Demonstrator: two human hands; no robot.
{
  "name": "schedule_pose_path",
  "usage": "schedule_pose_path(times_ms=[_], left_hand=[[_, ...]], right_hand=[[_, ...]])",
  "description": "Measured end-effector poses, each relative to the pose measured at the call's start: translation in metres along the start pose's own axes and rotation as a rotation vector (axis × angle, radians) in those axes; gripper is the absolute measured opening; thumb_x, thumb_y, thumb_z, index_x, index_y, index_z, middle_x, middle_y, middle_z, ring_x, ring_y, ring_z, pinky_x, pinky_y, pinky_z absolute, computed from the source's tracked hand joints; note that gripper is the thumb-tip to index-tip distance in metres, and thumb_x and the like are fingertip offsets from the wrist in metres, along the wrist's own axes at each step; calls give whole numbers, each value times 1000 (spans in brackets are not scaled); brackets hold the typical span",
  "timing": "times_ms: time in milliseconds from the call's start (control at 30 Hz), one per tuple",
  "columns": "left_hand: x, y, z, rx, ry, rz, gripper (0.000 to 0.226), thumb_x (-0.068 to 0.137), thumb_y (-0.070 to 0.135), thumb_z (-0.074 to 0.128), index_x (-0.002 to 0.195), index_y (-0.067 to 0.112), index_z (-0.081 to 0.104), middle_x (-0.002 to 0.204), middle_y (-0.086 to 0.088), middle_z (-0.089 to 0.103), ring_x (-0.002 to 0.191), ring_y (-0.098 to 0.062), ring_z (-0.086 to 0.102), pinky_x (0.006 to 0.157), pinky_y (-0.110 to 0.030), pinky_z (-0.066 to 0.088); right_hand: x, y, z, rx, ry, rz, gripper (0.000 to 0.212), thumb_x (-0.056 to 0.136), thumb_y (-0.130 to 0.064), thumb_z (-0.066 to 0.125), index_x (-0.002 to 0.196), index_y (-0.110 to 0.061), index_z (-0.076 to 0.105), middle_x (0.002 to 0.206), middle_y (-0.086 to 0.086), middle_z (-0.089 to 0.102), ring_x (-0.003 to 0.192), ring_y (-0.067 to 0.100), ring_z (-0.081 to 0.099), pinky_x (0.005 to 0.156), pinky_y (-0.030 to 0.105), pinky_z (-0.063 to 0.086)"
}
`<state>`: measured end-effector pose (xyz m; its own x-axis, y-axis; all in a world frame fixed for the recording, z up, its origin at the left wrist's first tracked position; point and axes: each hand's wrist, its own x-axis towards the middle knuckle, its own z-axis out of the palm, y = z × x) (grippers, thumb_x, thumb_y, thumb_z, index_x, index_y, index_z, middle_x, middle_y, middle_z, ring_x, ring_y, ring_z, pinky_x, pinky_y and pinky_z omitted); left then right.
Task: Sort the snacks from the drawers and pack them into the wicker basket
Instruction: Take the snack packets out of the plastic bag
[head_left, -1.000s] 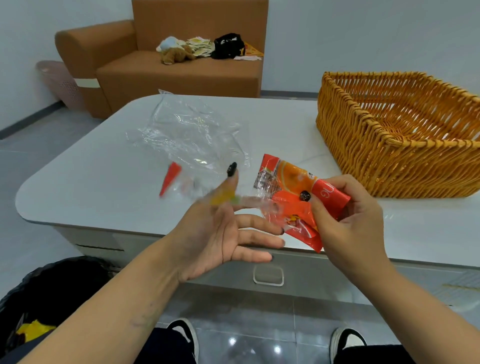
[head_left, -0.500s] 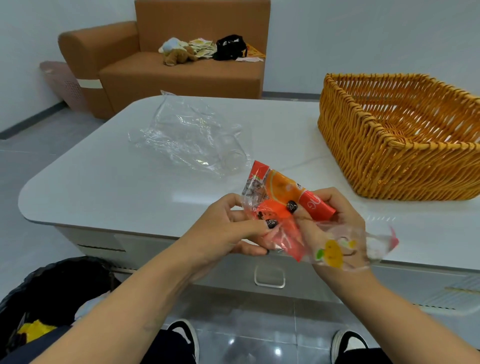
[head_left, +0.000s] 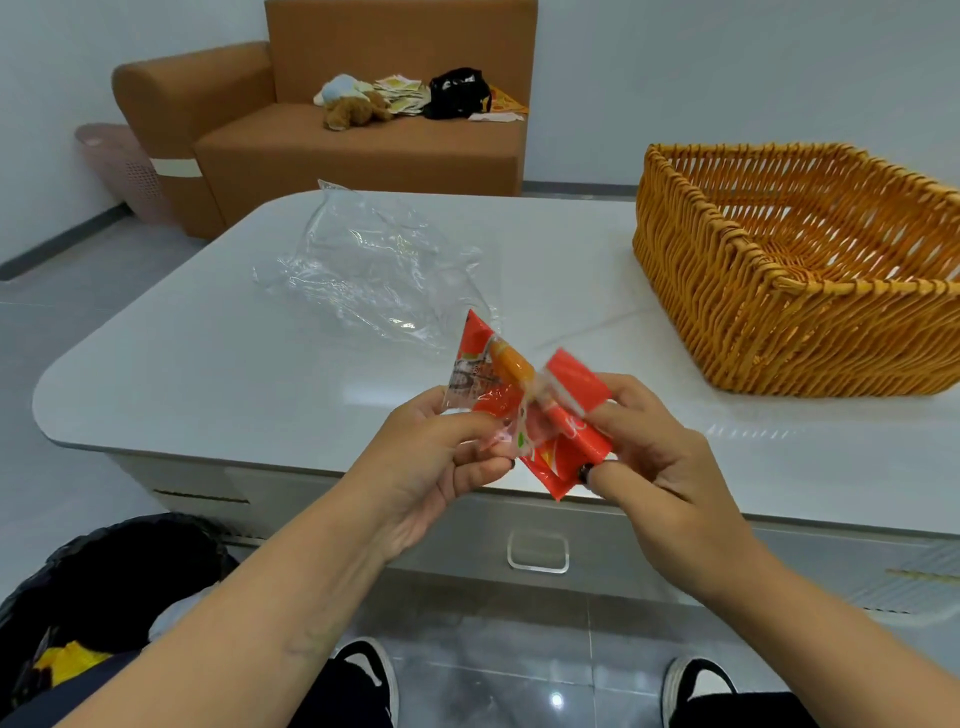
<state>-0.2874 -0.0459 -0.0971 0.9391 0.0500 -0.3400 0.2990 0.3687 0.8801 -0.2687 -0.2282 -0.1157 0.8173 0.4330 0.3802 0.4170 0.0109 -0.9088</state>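
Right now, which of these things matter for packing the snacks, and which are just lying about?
For the job:
red-orange snack packet, gripped by left hand and right hand
wicker basket
table drawer

Lying about:
clear plastic bag
sofa with soft toy
black bin

Surface: white glossy table, rounded corners, drawer handle on near front.
Right side: wicker basket standing on top.
Middle, toward far edge: crumpled clear plastic bag lying flat, well apart from basket.
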Motion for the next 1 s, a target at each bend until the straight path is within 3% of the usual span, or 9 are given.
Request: schedule_pose_path(times_ms=[100,167,333,467,600,667,767,900,1000], left_hand=[[0,-3,1,-47,37,-5,31,86,-13,57,117,-9,54,89,-24,69,62,-18,66,51,-24,58],[-1,-4,4,-43,69,20,32,84,-15,58,115,-5,54,88,-23,70,61,-20,68,50,-25,57],[-7,-3,10,15,97,114,35,84,-16,59,112,4,53,74,-15,71,60,-22,70,49,-21,54],[-7,-2,11,126,75,152,33,87,-4,65,115,-6,46,78,-15,73,66,-26,73,54,-24,56],[-10,-1,12,187,13,122,26,90,-4,61,112,3,50,94,-19,74,80,-29,74,62,-29,59],[-12,0,9,107,-56,77,28,90,-9,53,114,4,52,106,-22,71,91,-33,73,74,-38,62],[-11,4,-4,19,-196,-5,51,74,11,56,124,0,54,120,-23,66,105,-40,67,93,-47,54],[-14,13,-17,210,-276,-23,71,64,42,70,125,9,60,120,-16,68,110,-33,66,94,-44,51],[-18,15,-20,476,-194,72,59,62,36,79,116,18,64,107,-4,74,101,-21,71,90,-36,56]], right_hand=[[2,-5,5,143,22,171,41,75,-49,64,110,-29,74,119,-1,58,112,17,59,77,32,58],[7,-5,6,225,100,318,53,67,-63,71,99,-22,78,113,4,66,104,25,65,79,39,58],[16,-7,3,451,144,477,24,60,-13,75,84,-10,77,92,13,74,77,20,71,67,24,57],[20,-4,-1,440,182,483,32,48,-14,81,78,-9,73,91,13,72,78,24,69,65,28,56],[22,1,-7,349,249,493,46,43,-18,84,83,-13,63,95,13,73,85,30,70,66,34,56],[22,1,-9,312,275,473,47,44,-20,85,85,-15,61,94,12,73,86,29,70,69,36,56],[22,-5,-11,100,256,396,46,52,-24,84,90,-16,60,90,1,73,81,17,71,66,28,58],[21,-7,-8,-13,193,213,37,63,0,84,88,-11,60,86,2,72,78,15,70,66,25,58],[18,-5,-3,-43,143,111,37,65,10,80,85,-15,60,91,8,71,85,25,69,76,37,59]])
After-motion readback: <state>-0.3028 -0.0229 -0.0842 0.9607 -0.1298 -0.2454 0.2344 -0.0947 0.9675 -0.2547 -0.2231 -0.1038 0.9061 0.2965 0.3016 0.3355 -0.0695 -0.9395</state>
